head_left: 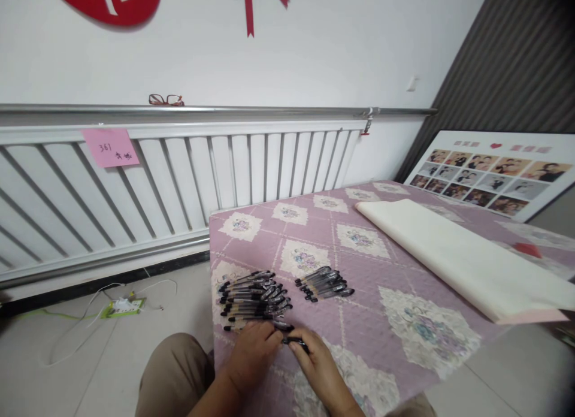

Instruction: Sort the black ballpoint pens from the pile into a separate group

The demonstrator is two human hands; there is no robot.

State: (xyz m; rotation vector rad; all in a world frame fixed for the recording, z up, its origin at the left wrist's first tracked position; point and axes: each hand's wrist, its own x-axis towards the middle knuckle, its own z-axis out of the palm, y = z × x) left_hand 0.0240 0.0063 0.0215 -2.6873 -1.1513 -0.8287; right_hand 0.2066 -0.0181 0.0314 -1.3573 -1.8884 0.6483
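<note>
My right hand (320, 364) is closed around a black pen (299, 343), thumb on top of it. My left hand (254, 352) has its fingers curled together and meets the left end of that same pen; its fingertips are partly hidden. Just beyond my left hand lies a larger pile of pens (256, 297) with clear barrels and black ends, roughly side by side. To its right, apart from it, rests a smaller group of similar pens (324, 283). Both groups are on the purple floral tablecloth (368, 273).
A cream rolled sheet (449, 261) lies across the table's right side, with a framed photo board (489, 171) behind. A white radiator (251, 165) runs along the wall, bearing a pink note (110, 147). Glasses (166, 100) sit on the pipe. A power strip (123, 307) and cables are on the floor.
</note>
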